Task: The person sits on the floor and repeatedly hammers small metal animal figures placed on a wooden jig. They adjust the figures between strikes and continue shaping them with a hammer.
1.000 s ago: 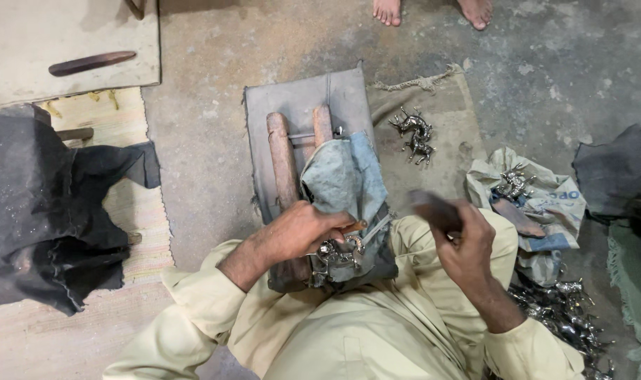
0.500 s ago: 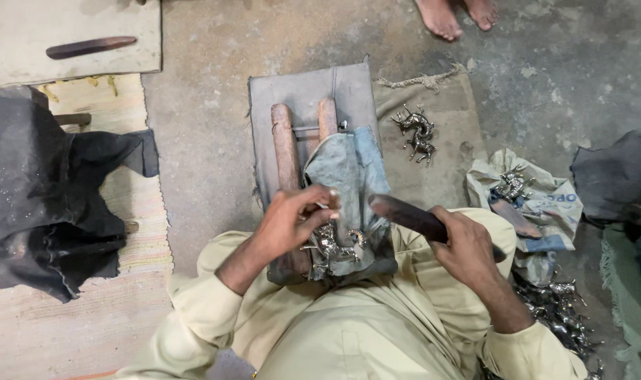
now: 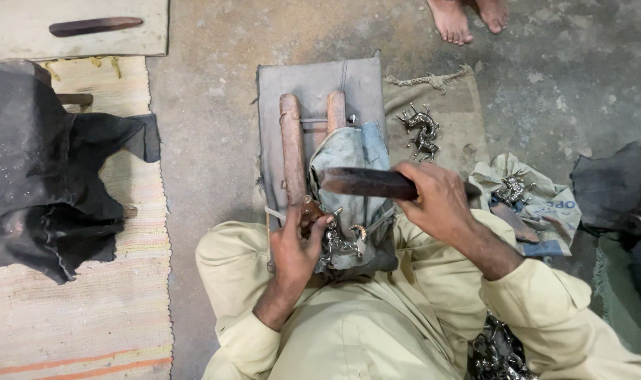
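Note:
I sit on the floor with a wooden two-bar frame (image 3: 292,144) between my legs, a grey-blue cloth (image 3: 348,158) draped over it. My left hand (image 3: 296,246) presses a small shiny metal figure (image 3: 341,243) against the frame's near end. My right hand (image 3: 436,200) grips a long dark flat file (image 3: 366,183) and holds it crosswise above the cloth and the figure.
Two finished metal figures (image 3: 420,130) lie on a burlap mat (image 3: 447,105) at the right. More figures (image 3: 514,186) rest on crumpled paper, and a heap (image 3: 496,352) sits by my right hip. Another person's bare feet (image 3: 468,17) stand ahead. Dark cloth (image 3: 46,176) lies left.
My right hand has swung the file from my right side leftward over the cloth. My left hand slid down to the frame's near end, still on the metal figure.

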